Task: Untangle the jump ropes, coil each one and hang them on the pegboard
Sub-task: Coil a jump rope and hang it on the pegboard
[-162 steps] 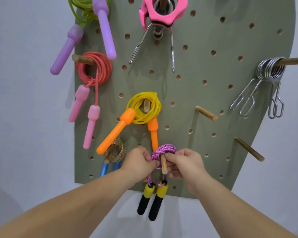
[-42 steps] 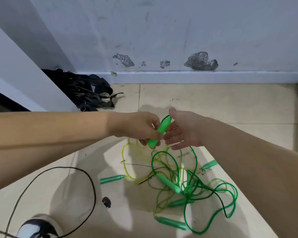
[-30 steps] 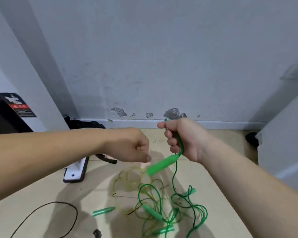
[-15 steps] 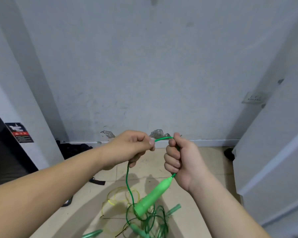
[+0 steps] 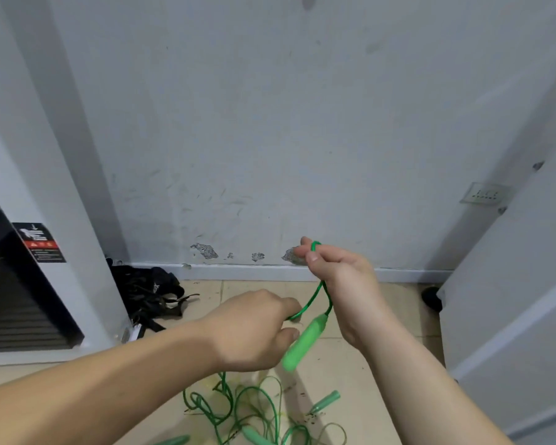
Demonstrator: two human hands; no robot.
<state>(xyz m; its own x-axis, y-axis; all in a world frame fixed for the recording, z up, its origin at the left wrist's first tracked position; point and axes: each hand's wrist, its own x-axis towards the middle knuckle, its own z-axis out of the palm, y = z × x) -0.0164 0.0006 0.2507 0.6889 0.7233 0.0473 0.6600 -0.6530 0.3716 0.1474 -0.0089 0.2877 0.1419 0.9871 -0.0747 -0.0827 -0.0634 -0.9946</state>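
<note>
– Two hands are up in front of us, both on one green jump rope (image 5: 308, 300). How do we have it?
– Our right hand (image 5: 337, 284) pinches a bend of the cord between thumb and fingertips (image 5: 302, 250), raised in front of the grey wall (image 5: 270, 123). Our left hand (image 5: 254, 329), lower down, has its fingers curled round the same cord. The rope's green handle (image 5: 305, 342) hangs slanting between the two hands, above the floor.
– And the others?
– We see a tangle of green and yellowish ropes (image 5: 254, 409) on the tiled floor (image 5: 405, 303) below our wrists, with a second green handle (image 5: 326, 401) at its right edge.
– Any writing we can read?
– A black sticker (image 5: 40, 242) with a white figure and a red band sits on the dark unit (image 5: 13, 300) at left, but its print is too small for us. On the socket plate (image 5: 485, 194) at right we make out no text.
– What hems us in?
– The floor runs back to the white skirting board (image 5: 244, 271). A heap of black straps (image 5: 151, 293) fills the left corner, and a white panel (image 5: 511, 316) closes the right side, with a dark object (image 5: 430, 298) at its foot.
</note>
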